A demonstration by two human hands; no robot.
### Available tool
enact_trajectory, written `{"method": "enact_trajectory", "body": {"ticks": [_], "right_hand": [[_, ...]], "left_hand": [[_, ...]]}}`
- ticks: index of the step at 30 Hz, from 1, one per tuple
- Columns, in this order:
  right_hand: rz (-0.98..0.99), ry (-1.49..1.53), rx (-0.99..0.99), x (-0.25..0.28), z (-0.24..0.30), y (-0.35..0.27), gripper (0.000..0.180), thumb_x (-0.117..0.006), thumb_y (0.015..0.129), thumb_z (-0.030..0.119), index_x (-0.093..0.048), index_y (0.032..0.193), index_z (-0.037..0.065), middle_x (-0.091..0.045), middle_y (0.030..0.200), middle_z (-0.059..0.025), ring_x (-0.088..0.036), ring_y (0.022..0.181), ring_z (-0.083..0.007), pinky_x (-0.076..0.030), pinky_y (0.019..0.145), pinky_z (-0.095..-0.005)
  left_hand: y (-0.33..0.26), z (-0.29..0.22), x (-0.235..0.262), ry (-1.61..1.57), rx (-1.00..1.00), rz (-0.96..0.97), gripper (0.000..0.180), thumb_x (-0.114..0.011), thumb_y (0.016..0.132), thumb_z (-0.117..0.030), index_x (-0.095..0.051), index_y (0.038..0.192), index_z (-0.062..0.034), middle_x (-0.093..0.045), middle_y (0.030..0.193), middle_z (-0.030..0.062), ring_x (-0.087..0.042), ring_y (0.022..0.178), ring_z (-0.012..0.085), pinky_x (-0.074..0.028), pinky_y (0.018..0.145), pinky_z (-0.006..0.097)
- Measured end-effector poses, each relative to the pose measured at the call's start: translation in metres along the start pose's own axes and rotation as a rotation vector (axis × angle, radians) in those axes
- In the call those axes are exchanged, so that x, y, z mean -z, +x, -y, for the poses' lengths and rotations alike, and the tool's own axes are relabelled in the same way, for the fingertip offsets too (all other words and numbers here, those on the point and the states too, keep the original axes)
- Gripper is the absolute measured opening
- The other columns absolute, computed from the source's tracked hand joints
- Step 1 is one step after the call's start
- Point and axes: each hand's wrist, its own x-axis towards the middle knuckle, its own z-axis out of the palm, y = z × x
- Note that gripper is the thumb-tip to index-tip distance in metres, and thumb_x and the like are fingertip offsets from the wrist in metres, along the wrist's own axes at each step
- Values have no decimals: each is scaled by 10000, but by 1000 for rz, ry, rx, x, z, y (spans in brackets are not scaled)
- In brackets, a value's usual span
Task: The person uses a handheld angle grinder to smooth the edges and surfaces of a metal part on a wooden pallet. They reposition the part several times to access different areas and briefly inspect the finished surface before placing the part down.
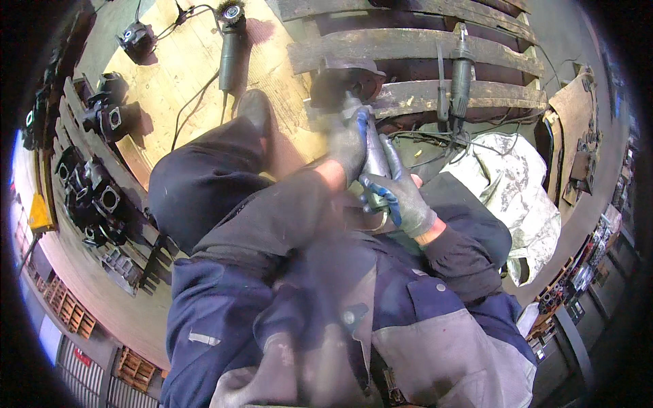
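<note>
Both my hands wear grey gloves with blue patches and hold a grey, cylindrical straight grinder (375, 158). My left hand (348, 144) is closed around its front part. Further back, my right hand (403, 202) grips the body near the tail, where a cord comes out. The grinder's nose points away from me at a dark, hollow metal casting (371, 83) on the pallet's near edge. Blur hides whether the tip touches the casting's inside. My left forearm crosses over my leg.
A wire-brush grinder (233, 58) lies on the plywood (177, 61). Another straight grinder (461, 81) rests on the wooden pallet (401, 44), with tangled cables below it. A white cloth (507, 194) lies at right. Dark castings (88, 194) crowd the left pallet.
</note>
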Motion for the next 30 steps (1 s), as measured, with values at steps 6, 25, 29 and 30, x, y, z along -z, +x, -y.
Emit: {"method": "enact_trajectory", "body": {"ticks": [6, 25, 29, 30], "right_hand": [[45, 65, 21, 2, 9, 11, 1012, -773, 895, 54, -161, 1698, 128, -607, 1291, -126, -687, 809, -163, -595, 624, -311], [20, 85, -100, -3, 17, -13, 973, -751, 922, 97, -157, 1693, 123, -598, 1292, -111, -670, 894, -166, -578, 657, -293], [33, 204, -217, -3, 13, -21, 973, -767, 918, 120, -167, 1685, 117, -543, 1402, -111, -665, 989, -159, -584, 700, -287], [44, 219, -179, -3, 11, -21, 967, -776, 909, 135, -184, 1673, 106, -550, 1373, -108, -665, 975, -155, -582, 702, -287]], "left_hand": [[-1, -13, 3, 67, -140, -53, 562, -556, 1063, -511, -637, 1301, -8, -668, 1229, 252, -651, 1129, 360, -495, 976, 447], [-35, -21, -2, -43, -133, -27, 494, -562, 1074, -419, -579, 1348, -9, -642, 1246, 142, -606, 1118, 234, -494, 977, 392], [-40, -15, -2, -12, -8, -50, 642, -575, 1053, -510, -500, 1422, 11, -622, 1293, 210, -604, 1181, 317, -476, 1034, 436], [-38, -14, -1, 50, 42, -61, 649, -580, 1052, -507, -491, 1426, 15, -620, 1297, 215, -604, 1183, 321, -476, 1035, 434]]}}
